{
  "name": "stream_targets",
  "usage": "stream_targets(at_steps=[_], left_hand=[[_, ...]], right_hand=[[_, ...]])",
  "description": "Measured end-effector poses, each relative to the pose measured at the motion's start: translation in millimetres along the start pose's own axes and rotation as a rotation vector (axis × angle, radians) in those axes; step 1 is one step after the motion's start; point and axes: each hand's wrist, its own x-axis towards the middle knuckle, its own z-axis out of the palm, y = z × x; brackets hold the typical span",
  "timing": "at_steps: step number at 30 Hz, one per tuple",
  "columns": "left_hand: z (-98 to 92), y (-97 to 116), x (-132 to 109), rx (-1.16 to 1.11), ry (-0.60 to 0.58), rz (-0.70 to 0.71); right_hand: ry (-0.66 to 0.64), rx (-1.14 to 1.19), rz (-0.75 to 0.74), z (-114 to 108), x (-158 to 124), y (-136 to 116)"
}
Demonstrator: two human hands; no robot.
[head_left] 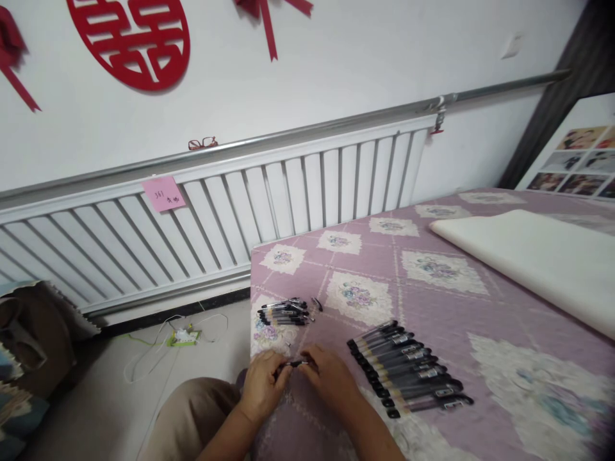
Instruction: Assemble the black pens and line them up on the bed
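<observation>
Between my two hands is a dark pen (296,363), its ends covered by the fingers. My left hand (265,383) is closed in a pinch on its left end. On the other end, the thumb and fingers of my right hand (331,376) are also pinched shut. Just beyond the hands lies a small pile of pens with black ends (283,312), and one short black piece (316,304) sits beside it. To the right, several capped pens (403,365) lie side by side in a slanted row.
A purple flowered cloth (365,253) covers the surface. At the right lies a folded cream sheet (538,250). A white radiator (288,186) runs along the wall behind, bearing a pink note (164,194). A power strip (184,338) with cables is on the floor at left.
</observation>
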Motion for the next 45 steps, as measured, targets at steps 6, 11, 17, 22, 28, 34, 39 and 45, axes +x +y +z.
stream_targets(at_steps=[6,11,17,22,28,34,39,45], left_hand=[[4.3,3,-3,0.057,-0.013,0.157],[6.9,1,-5,0.000,0.038,0.239],[5.6,-9,7,-0.084,0.086,0.170],[9.0,-22,35,-0.060,0.150,0.101],[7.0,-31,69,0.141,0.046,0.015],[7.0,-28,80,0.236,-0.008,-0.025],[6.9,-23,82,0.257,-0.021,-0.041],[5.3,-21,99,0.280,-0.032,-0.070]], right_hand=[[0.033,-0.023,0.036,-3,0,3],[0.073,-0.051,0.016,0,0,7],[0.098,-0.066,0.037,-6,0,9],[0.102,-0.091,0.050,-8,0,12],[0.099,-0.098,0.043,-10,0,12],[0.079,-0.087,0.059,-11,2,11],[0.082,-0.063,0.062,-11,3,12],[0.109,-0.079,0.058,-12,2,14]])
